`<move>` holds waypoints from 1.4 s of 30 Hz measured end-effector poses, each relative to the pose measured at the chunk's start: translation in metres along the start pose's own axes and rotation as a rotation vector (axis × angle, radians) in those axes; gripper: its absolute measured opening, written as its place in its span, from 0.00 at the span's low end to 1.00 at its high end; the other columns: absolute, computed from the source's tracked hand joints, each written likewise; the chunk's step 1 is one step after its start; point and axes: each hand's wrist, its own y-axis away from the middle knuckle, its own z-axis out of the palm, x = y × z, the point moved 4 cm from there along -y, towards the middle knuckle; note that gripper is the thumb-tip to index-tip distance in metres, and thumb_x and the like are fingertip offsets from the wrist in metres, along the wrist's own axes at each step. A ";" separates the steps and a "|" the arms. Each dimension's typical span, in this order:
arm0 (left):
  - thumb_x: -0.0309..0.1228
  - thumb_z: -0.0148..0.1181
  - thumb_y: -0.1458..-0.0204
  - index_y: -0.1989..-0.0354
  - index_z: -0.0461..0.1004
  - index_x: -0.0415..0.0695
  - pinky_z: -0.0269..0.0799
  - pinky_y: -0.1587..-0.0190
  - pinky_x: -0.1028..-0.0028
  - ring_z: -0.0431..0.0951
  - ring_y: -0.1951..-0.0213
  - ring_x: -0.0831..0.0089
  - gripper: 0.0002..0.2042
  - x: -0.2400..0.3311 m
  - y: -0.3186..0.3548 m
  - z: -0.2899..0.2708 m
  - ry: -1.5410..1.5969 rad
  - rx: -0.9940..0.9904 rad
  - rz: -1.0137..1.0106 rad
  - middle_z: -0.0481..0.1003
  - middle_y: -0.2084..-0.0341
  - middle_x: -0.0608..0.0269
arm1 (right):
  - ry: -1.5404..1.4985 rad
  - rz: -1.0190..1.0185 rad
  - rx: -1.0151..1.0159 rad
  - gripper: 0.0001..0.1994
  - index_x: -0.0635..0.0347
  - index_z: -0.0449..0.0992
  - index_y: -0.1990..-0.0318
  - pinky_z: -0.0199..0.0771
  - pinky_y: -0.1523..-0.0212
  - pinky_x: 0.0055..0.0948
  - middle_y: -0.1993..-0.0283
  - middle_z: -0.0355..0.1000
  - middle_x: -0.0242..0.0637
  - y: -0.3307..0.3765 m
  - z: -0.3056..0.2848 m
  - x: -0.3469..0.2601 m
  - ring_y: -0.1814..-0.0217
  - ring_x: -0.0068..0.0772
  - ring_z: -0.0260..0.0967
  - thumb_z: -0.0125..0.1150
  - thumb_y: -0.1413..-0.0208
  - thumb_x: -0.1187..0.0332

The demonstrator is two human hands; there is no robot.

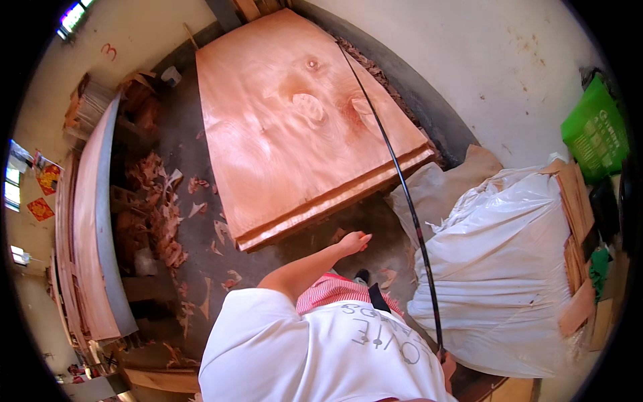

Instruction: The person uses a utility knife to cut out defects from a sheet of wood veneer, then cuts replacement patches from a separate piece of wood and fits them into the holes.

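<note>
My right hand (447, 367), low in the view beside my white shirt, is closed round the near end of a long thin black rod (416, 224). The rod runs up and away across the right part of a tall stack of reddish wood veneer sheets (268, 127); its far end is near the stack's far right corner. Whether it touches the top sheet, I cannot tell. In front of the stack's near edge is my left hand (355, 242), its fingers curled in, nothing visible in them. The top sheet has knots and wavy grain.
On the right stands a pile under white plastic sheeting (489, 268), with a green bag (596, 130) beyond it. Large boards (94, 241) lean on the left. Veneer scraps (157, 208) litter the dark floor. A pale wall (469, 60) bounds the far right.
</note>
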 end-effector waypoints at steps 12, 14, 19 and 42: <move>0.51 0.54 0.54 0.76 0.63 0.43 0.66 0.80 0.70 0.64 0.84 0.72 0.21 0.112 -0.077 0.137 1.119 -0.125 -0.180 0.65 0.83 0.62 | 0.172 0.234 -0.201 0.15 0.61 0.68 0.73 0.64 0.73 0.37 0.79 0.67 0.43 0.015 -0.088 0.006 0.76 0.44 0.67 0.56 0.54 0.57; 0.50 0.52 0.52 0.75 0.64 0.41 0.66 0.81 0.70 0.64 0.85 0.72 0.20 0.114 -0.065 0.171 1.052 -0.056 -0.225 0.65 0.85 0.62 | 0.148 0.256 -0.170 0.15 0.61 0.68 0.73 0.64 0.73 0.37 0.79 0.67 0.43 0.008 -0.098 -0.003 0.76 0.43 0.66 0.56 0.53 0.57; 0.43 0.44 0.46 0.74 0.62 0.42 0.65 0.82 0.71 0.64 0.86 0.72 0.15 0.095 0.003 0.221 1.211 -0.129 -0.344 0.65 0.86 0.62 | 0.112 0.259 -0.151 0.14 0.60 0.68 0.73 0.64 0.73 0.37 0.79 0.67 0.43 -0.007 -0.101 -0.016 0.76 0.43 0.66 0.56 0.53 0.57; 0.40 0.42 0.46 0.64 0.61 0.40 0.73 0.74 0.68 0.75 0.77 0.66 0.14 0.046 0.024 0.194 1.074 -0.094 -0.395 0.73 0.75 0.54 | 0.123 0.256 -0.256 0.13 0.58 0.69 0.70 0.65 0.71 0.36 0.76 0.68 0.41 -0.019 -0.078 -0.020 0.75 0.39 0.66 0.54 0.52 0.57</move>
